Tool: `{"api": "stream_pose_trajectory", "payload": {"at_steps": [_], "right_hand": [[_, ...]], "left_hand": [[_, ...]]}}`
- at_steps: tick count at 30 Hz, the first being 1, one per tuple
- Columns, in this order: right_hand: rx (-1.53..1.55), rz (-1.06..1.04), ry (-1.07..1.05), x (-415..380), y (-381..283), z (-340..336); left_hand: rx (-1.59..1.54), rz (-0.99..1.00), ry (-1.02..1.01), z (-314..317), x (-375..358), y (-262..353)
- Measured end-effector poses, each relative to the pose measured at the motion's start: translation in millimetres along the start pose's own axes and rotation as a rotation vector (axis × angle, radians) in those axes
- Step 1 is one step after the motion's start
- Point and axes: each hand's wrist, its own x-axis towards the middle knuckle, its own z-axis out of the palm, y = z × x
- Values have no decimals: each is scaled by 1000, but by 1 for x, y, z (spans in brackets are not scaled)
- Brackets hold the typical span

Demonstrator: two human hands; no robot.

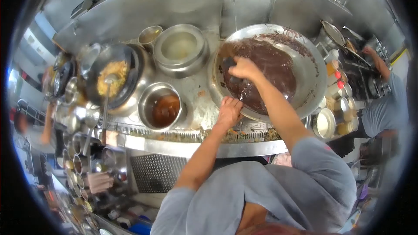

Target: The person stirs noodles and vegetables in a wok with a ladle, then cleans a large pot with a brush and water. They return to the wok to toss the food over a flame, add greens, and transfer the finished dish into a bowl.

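A large metal basin (320, 78) holds a thick dark-brown paste (274, 65), smeared up its far wall. My right hand (246, 68) is inside the basin on its left side, with fingers closed around a dark tool (228, 64). The tool's shape is hard to make out against the paste. At the basin's near left rim is my left hand (229, 112), its fingers bent over the edge and gripping it. Left of this hand stands a metal pot (146, 119) with reddish-brown liquid.
Behind that pot sits a wide metal pot (202, 58) of cloudy liquid. A black wok (93, 85) with food and a ladle (106, 104) stands left. Several seasoning containers (346, 104) line the right side. Other people's arms (381, 63) show at both edges.
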Motion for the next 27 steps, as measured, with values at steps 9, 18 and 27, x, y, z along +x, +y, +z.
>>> {"api": "stream_pose_trajectory", "payload": {"at_steps": [9,18,27], "right_hand": [[216,309,72,46,16,6],[377,413,264,65,38,4],[353,327,180,63,54,-10]], "left_hand": [[11,25,93,1,5,-2],[12,15,80,-2,2,4],[-2,12,-27,1,0,-1]]}}
